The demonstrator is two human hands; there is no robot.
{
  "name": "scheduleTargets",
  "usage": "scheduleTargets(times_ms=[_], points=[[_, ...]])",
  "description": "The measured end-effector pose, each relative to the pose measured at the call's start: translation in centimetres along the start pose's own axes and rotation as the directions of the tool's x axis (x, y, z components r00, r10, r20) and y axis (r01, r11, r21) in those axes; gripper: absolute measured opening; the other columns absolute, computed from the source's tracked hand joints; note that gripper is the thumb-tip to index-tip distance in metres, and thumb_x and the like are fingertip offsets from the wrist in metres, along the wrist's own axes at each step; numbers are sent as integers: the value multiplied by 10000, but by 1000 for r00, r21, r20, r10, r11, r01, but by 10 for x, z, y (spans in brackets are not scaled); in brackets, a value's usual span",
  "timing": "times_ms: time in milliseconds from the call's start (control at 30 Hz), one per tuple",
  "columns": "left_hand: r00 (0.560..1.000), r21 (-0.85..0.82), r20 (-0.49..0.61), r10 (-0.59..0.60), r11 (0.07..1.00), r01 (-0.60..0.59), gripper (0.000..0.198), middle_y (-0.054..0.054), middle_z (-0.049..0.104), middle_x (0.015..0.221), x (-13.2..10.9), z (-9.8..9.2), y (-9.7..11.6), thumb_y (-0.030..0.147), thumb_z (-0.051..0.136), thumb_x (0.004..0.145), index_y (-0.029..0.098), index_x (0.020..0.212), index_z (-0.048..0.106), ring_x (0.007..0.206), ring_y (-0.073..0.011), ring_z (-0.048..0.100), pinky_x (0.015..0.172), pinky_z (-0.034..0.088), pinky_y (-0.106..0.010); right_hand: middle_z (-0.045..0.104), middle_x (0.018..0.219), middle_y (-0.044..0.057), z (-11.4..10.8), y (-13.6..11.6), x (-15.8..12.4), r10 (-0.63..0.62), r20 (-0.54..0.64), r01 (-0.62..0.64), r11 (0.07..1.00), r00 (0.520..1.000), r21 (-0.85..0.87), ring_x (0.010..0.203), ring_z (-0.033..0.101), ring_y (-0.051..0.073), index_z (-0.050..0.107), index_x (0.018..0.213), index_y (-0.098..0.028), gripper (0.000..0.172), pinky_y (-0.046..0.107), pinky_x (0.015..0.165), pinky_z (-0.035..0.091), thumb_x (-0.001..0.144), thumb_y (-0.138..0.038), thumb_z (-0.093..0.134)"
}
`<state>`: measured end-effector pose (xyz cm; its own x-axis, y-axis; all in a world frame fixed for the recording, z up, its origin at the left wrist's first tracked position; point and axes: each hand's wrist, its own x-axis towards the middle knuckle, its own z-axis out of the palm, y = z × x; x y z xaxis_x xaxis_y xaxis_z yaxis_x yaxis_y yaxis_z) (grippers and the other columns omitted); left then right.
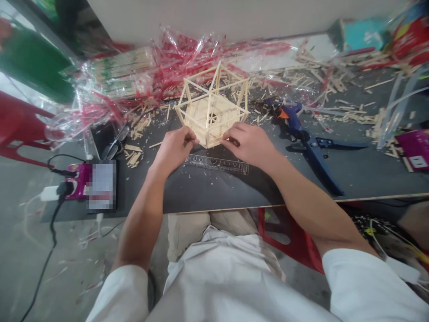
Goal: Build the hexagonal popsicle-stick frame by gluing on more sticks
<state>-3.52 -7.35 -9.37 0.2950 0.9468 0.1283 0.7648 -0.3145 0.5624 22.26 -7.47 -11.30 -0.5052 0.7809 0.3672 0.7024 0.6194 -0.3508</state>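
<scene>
A frame model built of thin wooden sticks [208, 117], with a slatted base and open upright struts, stands tilted on the dark table before me. My left hand [178, 145] pinches its near left lower edge, fingertips closed together. At the near right lower edge, my right hand [246, 142] grips the same model between thumb and fingers. A clear stencil ruler [217, 164] lies flat just below both hands. To the right rests a blue glue gun [293, 117] with an orange part, beside dark blue cutters [318, 154].
Plastic wrappers with red print [187, 53] and bundled sticks [124, 65] cover the back of the dark table [201, 192]. Cut stick pieces [134, 154] are scattered around. A phone [100, 185] and a purple power strip [78, 181] with cables sit at left; a red stool [20, 125] stands beyond.
</scene>
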Motion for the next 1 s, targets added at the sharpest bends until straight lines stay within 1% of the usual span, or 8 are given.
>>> scheduleTargets(times_ms=[133, 233, 333, 533, 633, 700, 833, 1000], points=[[996, 46, 80, 48, 998, -52, 55, -45, 723, 862, 0, 3, 7, 214, 615, 943, 189, 912, 653, 799, -200, 650, 759, 479, -324, 698, 1027, 105, 12, -13, 4, -1, 70, 2, 1000, 998, -23, 839, 629, 201, 742, 1069, -164, 254, 310, 643, 364, 1044, -322, 545], [991, 57, 96, 89, 994, -95, 78, -46, 703, 872, -1, 4, 9, 205, 578, 953, 196, 909, 642, 824, -209, 640, 772, 474, -329, 691, 1063, 109, 20, -21, 7, 19, 102, -12, 998, 995, -67, 819, 621, 186, 738, 1065, -161, 281, 307, 617, 329, 1061, -317, 504], [990, 45, 102, 96, 994, -101, 122, -53, 712, 898, 0, 5, 7, 197, 543, 961, 201, 911, 654, 874, -219, 660, 818, 493, -336, 692, 1068, 107, 22, -24, 9, 32, 102, -23, 996, 994, -86, 809, 621, 177, 735, 1069, -162, 292, 305, 604, 318, 1072, -311, 484], [987, 65, 111, 115, 990, -123, 199, -76, 760, 977, 1, 9, 4, 211, 508, 993, 205, 948, 702, 954, -236, 700, 890, 528, -360, 705, 1030, 102, 27, -24, 9, 12, 50, -8, 996, 999, -93, 781, 622, 171, 740, 1022, -160, 311, 308, 601, 331, 1077, -315, 476], [986, 90, 122, 114, 988, -125, 189, -75, 763, 979, 1, 8, 6, 232, 527, 994, 207, 946, 709, 954, -241, 702, 888, 530, -363, 704, 1020, 106, 30, -24, 9, 8, 37, -5, 995, 999, -98, 752, 611, 164, 742, 1015, -156, 335, 315, 596, 321, 1081, -312, 452], [986, 98, 129, 106, 988, -119, 145, -74, 760, 969, 0, 7, 8, 247, 573, 976, 203, 954, 710, 930, -241, 698, 866, 526, -364, 706, 1021, 113, 31, -24, 9, 6, 33, -2, 994, 999, -106, 745, 606, 162, 742, 1009, -148, 343, 319, 597, 316, 1080, -306, 446], [986, 91, 142, 86, 991, -99, 60, -58, 739, 931, -2, 7, 10, 244, 667, 928, 203, 962, 695, 861, -215, 682, 811, 512, -341, 710, 1008, 122, 32, -24, 10, -15, 44, 22, 989, 999, -144, 727, 601, 162, 742, 998, -135, 371, 321, 589, 301, 1083, -292, 416], [989, 116, 123, 87, 988, -102, 67, -60, 711, 957, -2, 8, 12, 267, 666, 951, 201, 954, 670, 882, -217, 670, 804, 511, -344, 696, 1003, 112, 30, -23, 11, -40, 34, 44, 988, 999, -150, 704, 577, 145, 739, 1009, -136, 331, 309, 599, 315, 1058, -264, 438]])
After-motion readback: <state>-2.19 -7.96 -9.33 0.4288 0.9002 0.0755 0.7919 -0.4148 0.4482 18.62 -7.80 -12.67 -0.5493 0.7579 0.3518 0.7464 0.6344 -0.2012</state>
